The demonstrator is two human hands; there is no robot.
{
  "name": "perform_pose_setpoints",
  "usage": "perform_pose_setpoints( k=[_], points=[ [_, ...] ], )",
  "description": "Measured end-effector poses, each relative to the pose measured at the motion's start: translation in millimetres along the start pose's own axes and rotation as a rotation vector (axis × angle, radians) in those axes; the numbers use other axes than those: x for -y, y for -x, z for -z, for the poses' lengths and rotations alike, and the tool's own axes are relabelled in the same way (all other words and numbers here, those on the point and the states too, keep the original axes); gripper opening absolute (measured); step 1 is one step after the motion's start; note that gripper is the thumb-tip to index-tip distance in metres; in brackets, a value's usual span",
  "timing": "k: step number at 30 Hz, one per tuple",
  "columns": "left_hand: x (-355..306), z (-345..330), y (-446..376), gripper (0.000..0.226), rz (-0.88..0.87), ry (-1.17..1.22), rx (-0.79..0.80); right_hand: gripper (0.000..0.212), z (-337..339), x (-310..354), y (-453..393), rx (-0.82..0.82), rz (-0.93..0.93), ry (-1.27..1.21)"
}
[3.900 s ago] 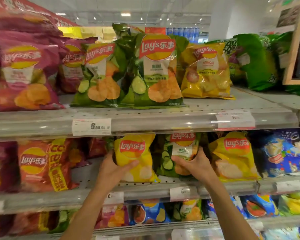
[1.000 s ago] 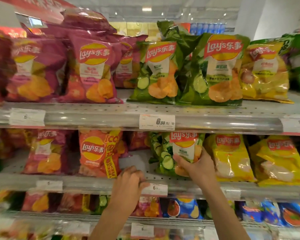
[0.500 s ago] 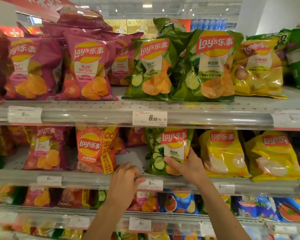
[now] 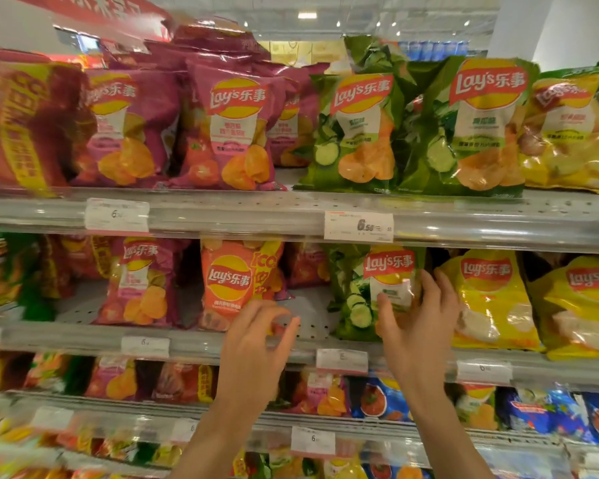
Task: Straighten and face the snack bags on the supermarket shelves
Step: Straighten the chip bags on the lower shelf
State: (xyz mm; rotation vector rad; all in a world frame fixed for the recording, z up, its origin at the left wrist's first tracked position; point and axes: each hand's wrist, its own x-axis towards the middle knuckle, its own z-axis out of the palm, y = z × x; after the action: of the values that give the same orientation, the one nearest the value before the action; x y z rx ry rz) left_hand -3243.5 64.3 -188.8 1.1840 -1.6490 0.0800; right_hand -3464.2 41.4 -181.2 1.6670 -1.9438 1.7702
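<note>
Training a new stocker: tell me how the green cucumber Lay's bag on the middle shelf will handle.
The green cucumber Lay's bag looks puffy, so probably light and tippy. Its crinkled glossy film likely flexes and slips under the right hand.

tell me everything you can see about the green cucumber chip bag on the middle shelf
The green cucumber bag is glossy, crinkled film printed with cucumber slices and a red-and-yellow logo. It stands upright at the middle shelf's front, logo outward, beside a yellow bag. The right hand holds its lower right, thumb on the front.
</note>
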Motion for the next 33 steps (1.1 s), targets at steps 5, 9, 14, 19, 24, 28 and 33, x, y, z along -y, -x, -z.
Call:
perform_pose_setpoints(
  k=[5, 9, 14, 19, 24, 28, 33],
  points=[
    [49, 54, -12, 0.014, 0.076, 0.101, -0.16, 0.061, -41, 54, 38, 0.031, 0.082, -0.103],
    [98, 95, -21, 0.016, 0.161, 0.053, -0.203, 0.074, -79, 94, 66, 0.232, -0.065, -0.254],
    [159, 133, -23, 0.02, 0.302, -0.018, -0.197, 0.095, -117, 124, 81, 0.352, -0.197, -0.255],
    [204, 153, -31, 0.048, 0.414, -0.06, -0.074, 0.104, -138, 140, 85, 0.379, -0.243, -0.296],
    [231, 155, -50, 0.091, 0.652, 0.11, 0.171, 0.11, -147, 141, 75, 0.461, -0.315, -0.269],
    [243, 147, -69, 0.11, 0.788, 0.286, 0.299, 0.117, -156, 135, 63, 0.556, -0.363, -0.249],
    [254, 139, -82, 0.125, 0.83, 0.379, 0.343, 0.107, -164, 127, 57, 0.575, -0.426, -0.27]
  ],
)
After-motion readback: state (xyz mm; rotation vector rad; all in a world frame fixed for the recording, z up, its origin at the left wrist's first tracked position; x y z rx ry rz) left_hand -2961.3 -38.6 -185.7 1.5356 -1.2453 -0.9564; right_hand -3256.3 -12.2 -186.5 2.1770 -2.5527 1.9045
